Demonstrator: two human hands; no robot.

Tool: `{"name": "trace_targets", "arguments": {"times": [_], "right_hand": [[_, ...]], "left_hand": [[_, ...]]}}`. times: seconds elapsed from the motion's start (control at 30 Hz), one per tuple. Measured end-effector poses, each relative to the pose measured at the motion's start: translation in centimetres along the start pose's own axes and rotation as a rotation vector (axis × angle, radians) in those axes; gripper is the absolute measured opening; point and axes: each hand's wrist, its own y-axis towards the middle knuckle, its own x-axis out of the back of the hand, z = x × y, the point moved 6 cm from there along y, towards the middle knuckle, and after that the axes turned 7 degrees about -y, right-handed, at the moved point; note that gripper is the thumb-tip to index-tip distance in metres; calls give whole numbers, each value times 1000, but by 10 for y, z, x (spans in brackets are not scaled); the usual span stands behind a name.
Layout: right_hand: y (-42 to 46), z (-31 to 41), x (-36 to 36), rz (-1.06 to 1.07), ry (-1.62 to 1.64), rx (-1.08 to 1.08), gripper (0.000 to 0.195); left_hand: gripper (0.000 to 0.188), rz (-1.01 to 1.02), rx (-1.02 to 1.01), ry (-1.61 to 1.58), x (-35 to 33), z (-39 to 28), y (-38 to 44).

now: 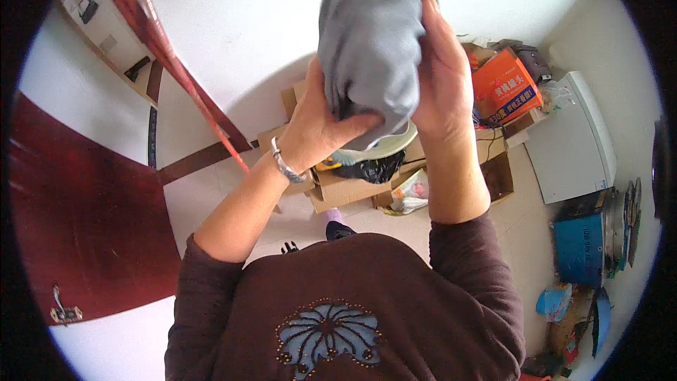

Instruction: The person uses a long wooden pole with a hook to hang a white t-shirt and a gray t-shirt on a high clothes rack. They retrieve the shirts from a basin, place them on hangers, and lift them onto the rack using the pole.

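Note:
Both hands hold up a bunched grey cloth [370,42] at the top of the view, in front of a white wall. My left hand [322,121] grips its lower left side, the thumb pressed across the bottom folds. My right hand [444,74] wraps the right side, with fingertips hidden behind the fabric. The cloth looks slightly blurred, and whether it is a garment I cannot tell. Just below it shows a pale rounded rim [394,147], mostly covered by the cloth. A silvery bracelet [285,161] circles my left wrist.
Below my hands are cardboard boxes [344,190] and a black plastic bag [375,169]. An orange printed box [508,84] and a white cabinet-like appliance [571,137] stand right, near a blue box [579,248]. A red pole [206,106] and dark red door [90,222] are left.

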Motion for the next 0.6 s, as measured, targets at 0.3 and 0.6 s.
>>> {"name": "trace_targets", "arguments": {"times": [0.3,0.6], "right_hand": [[-92,-18,-39,50,-772,67,46],[-228,-94,9,276,-1186,-464,41]], "left_hand": [[51,-452,329,-778,17,-72,-91],[42,-696,408,-770,19,-80,-125]]}}
